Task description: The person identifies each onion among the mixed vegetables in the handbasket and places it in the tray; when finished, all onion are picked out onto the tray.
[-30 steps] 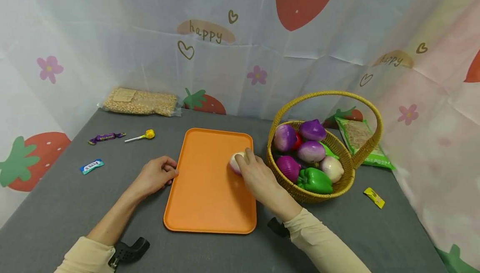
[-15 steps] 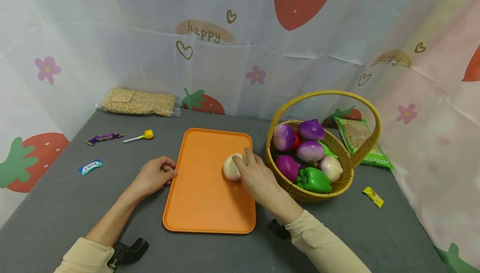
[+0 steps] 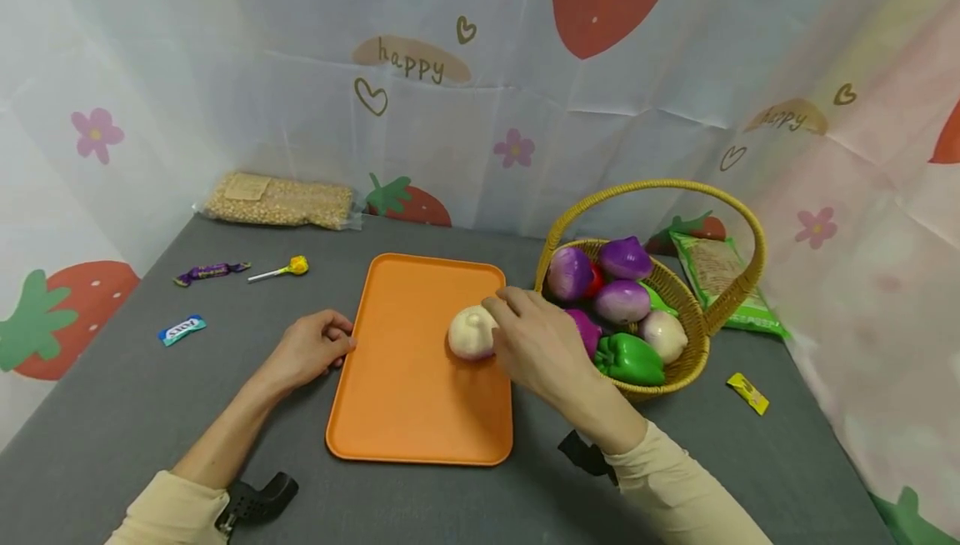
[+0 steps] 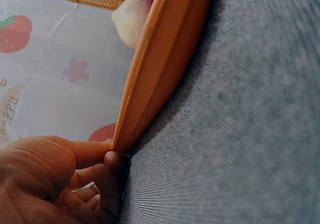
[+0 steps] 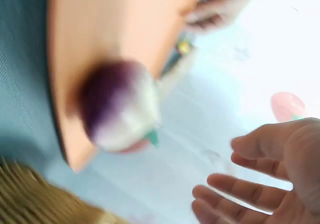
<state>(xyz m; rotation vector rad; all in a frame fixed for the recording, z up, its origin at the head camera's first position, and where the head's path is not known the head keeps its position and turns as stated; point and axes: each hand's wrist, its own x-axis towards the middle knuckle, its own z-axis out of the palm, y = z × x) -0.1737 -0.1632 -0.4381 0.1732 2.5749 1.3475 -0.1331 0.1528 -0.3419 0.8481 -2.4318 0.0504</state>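
Note:
A white garlic bulb [image 3: 472, 333] with a purple underside sits on the right half of the orange tray [image 3: 405, 412]. My right hand [image 3: 542, 345] is just to its right, over the tray's edge and the basket's near side. In the right wrist view, that hand's fingers [image 5: 250, 191] are loosely bent with nothing between them, and the garlic bulb [image 5: 122, 106] is blurred and apart from them. My left hand [image 3: 311, 351] is at the tray's left side. The left wrist view shows its thumb and finger pinching the tray's rim [image 4: 142, 69].
A yellow wicker basket [image 3: 738, 299] of vegetables, including a green pepper [image 3: 630, 360], stands right of the tray. Leftward lie a lollipop [image 3: 296, 266] and wrapped sweets [image 3: 182, 330]. Two bags, one of beans [image 3: 281, 201] and one green-edged [image 3: 731, 291], lie by the curtain. A yellow sweet [image 3: 747, 393] lies right.
My right hand has let go of the garlic bulb and lifted away to the right. The bulb has settled upright, slightly left of where it was. The left hand stays at the tray.

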